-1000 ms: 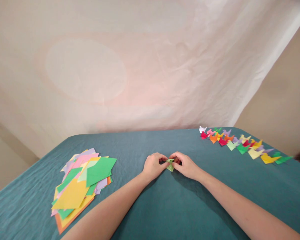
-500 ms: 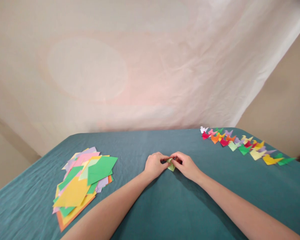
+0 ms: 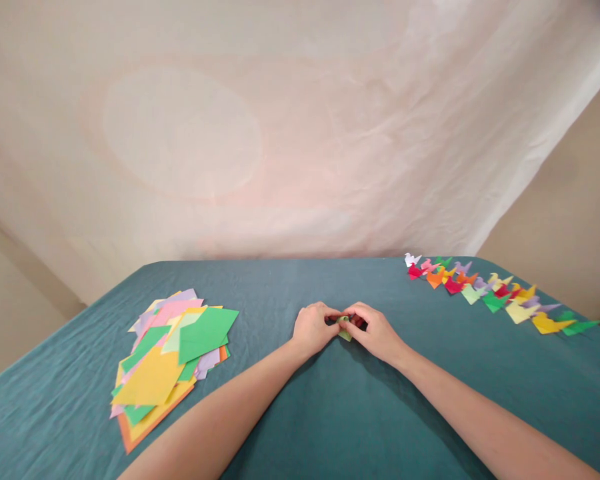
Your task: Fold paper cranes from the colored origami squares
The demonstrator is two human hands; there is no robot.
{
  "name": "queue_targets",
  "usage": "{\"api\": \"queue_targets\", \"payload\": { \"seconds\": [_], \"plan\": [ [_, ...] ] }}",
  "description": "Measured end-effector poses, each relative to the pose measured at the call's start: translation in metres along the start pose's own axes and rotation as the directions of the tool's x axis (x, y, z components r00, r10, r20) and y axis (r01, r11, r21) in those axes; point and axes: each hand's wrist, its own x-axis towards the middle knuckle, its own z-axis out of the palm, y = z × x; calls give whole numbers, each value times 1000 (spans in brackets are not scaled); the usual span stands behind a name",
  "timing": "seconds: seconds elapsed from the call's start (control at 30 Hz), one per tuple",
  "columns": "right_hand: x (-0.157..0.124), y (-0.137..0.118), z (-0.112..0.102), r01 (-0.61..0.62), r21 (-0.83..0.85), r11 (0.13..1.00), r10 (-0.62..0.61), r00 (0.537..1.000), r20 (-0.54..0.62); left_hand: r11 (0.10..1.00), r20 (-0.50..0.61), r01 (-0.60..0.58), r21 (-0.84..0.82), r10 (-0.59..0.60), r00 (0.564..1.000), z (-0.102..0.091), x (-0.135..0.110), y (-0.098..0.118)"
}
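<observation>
Between my fingertips is a small folded piece of light green paper (image 3: 345,335), mostly covered by the fingers and held just over the cloth. My left hand (image 3: 314,328) pinches it from the left with thumb and forefinger. From the right my right hand (image 3: 373,331) grips it the same way, its thumb close to the left thumb. The exact shape of the folds is hidden.
Loose sheets of coloured paper (image 3: 153,377) lie in an overlapping pile on the left. Several folded paper birds (image 3: 520,311) stand in rows at the right edge. Teal cloth (image 3: 290,280) covers the table, and a pale sheet (image 3: 330,133) hangs behind it.
Both hands keep hold of the green paper, and less of it shows beneath the fingers now. The whole view has shifted slightly.
</observation>
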Motion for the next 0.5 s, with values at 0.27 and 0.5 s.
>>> {"api": "queue_targets", "payload": {
  "seconds": [0.27,0.5],
  "plan": [
    [-1,0,1,41,-24,999,-42,999,-18,999,-22,-44,-4,44,999,2,0,-4],
    [-1,-2,5,30,-50,998,-32,998,-49,1000,-11,-23,8,23,1000,2,0,-4]
  ]
}}
